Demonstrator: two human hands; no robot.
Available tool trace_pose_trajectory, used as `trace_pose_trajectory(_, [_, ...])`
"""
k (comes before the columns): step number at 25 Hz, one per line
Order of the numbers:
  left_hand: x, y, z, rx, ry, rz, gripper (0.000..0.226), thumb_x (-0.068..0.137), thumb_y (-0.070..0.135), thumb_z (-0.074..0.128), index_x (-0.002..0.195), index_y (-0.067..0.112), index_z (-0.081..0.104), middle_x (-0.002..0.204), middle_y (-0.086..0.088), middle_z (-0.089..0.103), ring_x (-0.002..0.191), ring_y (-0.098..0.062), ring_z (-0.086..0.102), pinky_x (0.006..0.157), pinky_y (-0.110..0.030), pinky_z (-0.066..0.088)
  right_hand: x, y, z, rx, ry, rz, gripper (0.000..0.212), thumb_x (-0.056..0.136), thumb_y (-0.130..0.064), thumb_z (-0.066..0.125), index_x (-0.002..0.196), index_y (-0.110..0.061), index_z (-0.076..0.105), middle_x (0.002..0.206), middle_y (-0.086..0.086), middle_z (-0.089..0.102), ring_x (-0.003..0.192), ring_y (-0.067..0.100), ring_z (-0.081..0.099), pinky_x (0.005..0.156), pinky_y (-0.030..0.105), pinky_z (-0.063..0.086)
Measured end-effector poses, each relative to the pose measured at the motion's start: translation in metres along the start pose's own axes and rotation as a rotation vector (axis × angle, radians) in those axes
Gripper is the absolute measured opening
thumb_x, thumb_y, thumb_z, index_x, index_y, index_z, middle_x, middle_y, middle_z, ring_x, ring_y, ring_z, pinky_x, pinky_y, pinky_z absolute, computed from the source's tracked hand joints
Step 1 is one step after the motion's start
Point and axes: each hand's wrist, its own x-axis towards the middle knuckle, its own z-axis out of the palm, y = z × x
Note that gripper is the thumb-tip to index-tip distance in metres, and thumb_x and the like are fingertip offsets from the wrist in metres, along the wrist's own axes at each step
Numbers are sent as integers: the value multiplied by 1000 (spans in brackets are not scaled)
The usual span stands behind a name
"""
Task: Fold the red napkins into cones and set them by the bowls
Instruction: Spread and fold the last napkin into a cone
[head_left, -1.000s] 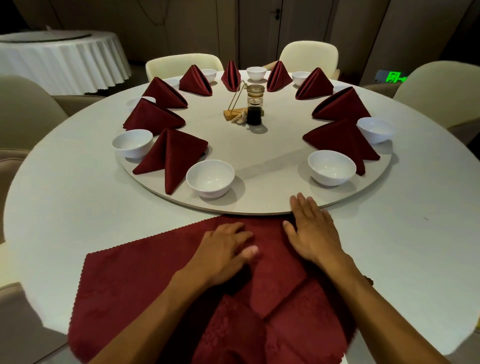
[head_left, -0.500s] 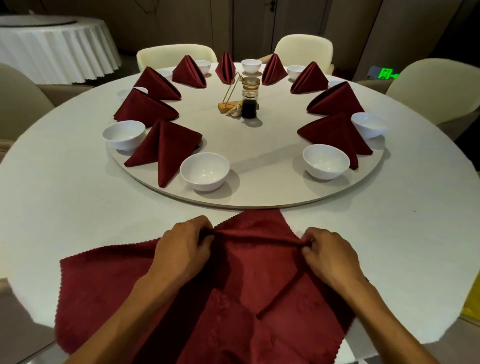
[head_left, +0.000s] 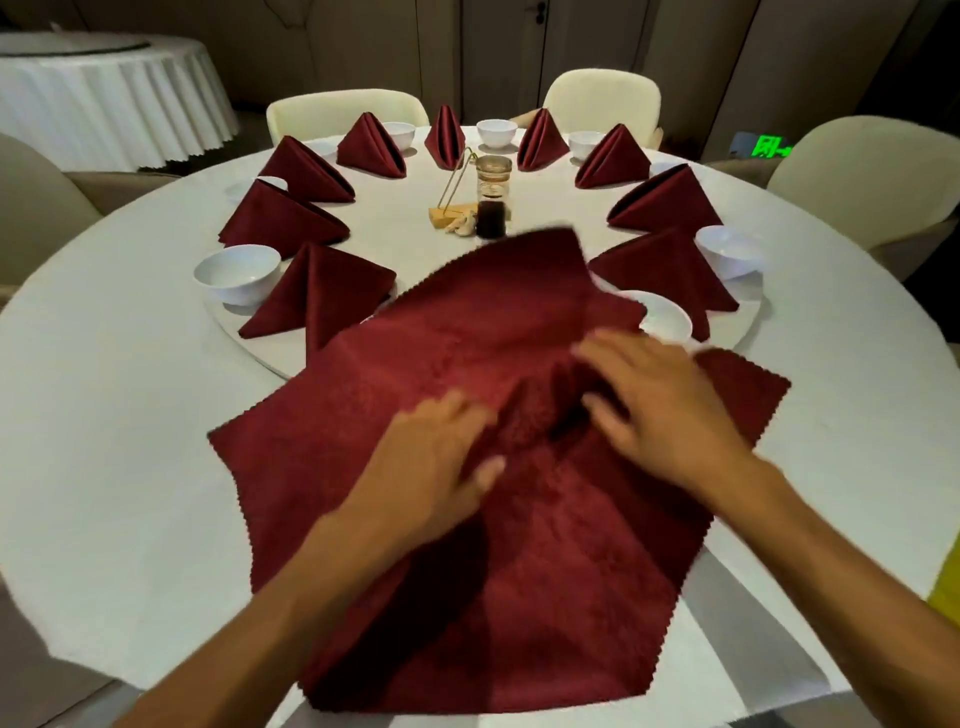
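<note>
Two bare forearms reaching forward from the bottom edge, left hand (head_left: 436, 462) palm down, fingers loosely spread and slightly bent, thumb out to the right, right hand (head_left: 660, 405) palm down, fingers extended leftward, both motion-blurred, near each other

Open napkin (head_left: 467, 374) lifted; its far corner is motion-blurred and covers the near edge of the turntable (head_left: 270, 358). It hides most of the near right bowl (head_left: 667, 317); only a rim arc shows. Any bowl behind the cloth on the near left cannot be seen.

Left hand (head_left: 436, 467) and right hand (head_left: 660, 410) both blurred; fingers (head_left: 597, 356) smeared, so the grip on the cloth cannot be told.

Both forearms cut off by the bottom edge. Near rim of the surface (head_left: 104, 519) partly under the cloth.

Small pale items beside the dark jar (head_left: 491, 205): too small to identify.

Green sign (head_left: 771, 148), far right: unreadable.
</note>
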Motion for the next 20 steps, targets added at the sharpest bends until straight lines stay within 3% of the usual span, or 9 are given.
trace_pose_trajectory(2, [-29,-6,29,45,-323,-115,74,86,73,26,145,31,39,155,1,33,140,-25,34,116,-50,25,-45,-5,25,130,-329,77,52,97,-52,40,142,-25,46,148,-1,45,130,26,47,104,39,37])
trace_pose_trajectory(4, [-41,-12,42,104,-419,-200,77,89,74,23,154,34,19,165,0,5,151,-23,3,120,-53,0,-76,4,40,91,-584,246,61,99,-60,26,153,-34,22,162,-8,15,148,16,17,119,39,16])
trace_pose_trajectory(6, [-46,-11,39,69,-268,-124,67,95,63,36,150,26,36,161,-8,21,148,-30,18,120,-55,8,-94,15,36,13,-492,311,60,101,-56,24,155,-30,19,164,-3,11,150,19,7,122,40,6])
trace_pose_trajectory(9, [-62,-9,27,-140,-193,124,48,93,61,48,121,25,63,129,3,56,116,-19,53,102,-42,43,-119,-9,16,249,-280,117,51,100,-52,37,146,-30,43,154,-5,38,142,15,33,117,32,20])
trace_pose_trajectory(11, [-82,-13,19,-232,-356,207,60,82,79,49,122,36,57,141,16,44,129,-5,40,113,-34,30,-146,-36,8,423,-405,-35,51,95,-64,43,141,-42,46,152,-20,36,139,0,32,112,24,22])
trace_pose_trajectory(13, [-102,-19,15,-270,-415,268,53,80,78,53,116,39,60,150,21,35,139,5,26,118,-26,17,-165,-45,2,401,-400,-100,41,93,-60,50,125,-39,63,143,-21,48,127,3,44,101,27,32])
trace_pose_trajectory(16, [-122,-15,10,-331,-336,353,25,94,55,57,93,33,68,137,21,53,125,4,45,104,-21,35,-176,-46,-15,480,-373,-98,21,94,-49,54,97,-37,71,125,-26,57,108,0,52,89,22,35])
trace_pose_trajectory(18, [-123,-10,7,-383,-369,322,24,99,51,52,94,33,67,130,25,56,118,6,49,100,-19,38,-180,-43,-24,479,-408,-102,18,94,-54,53,103,-42,63,131,-29,50,115,-7,46,92,17,31])
trace_pose_trajectory(20, [-119,-8,6,-384,-381,297,26,102,51,45,96,34,64,122,29,57,111,4,51,96,-23,40,-188,-44,-26,508,-450,-94,36,89,-65,55,119,-45,54,139,-26,42,127,-5,39,101,16,25])
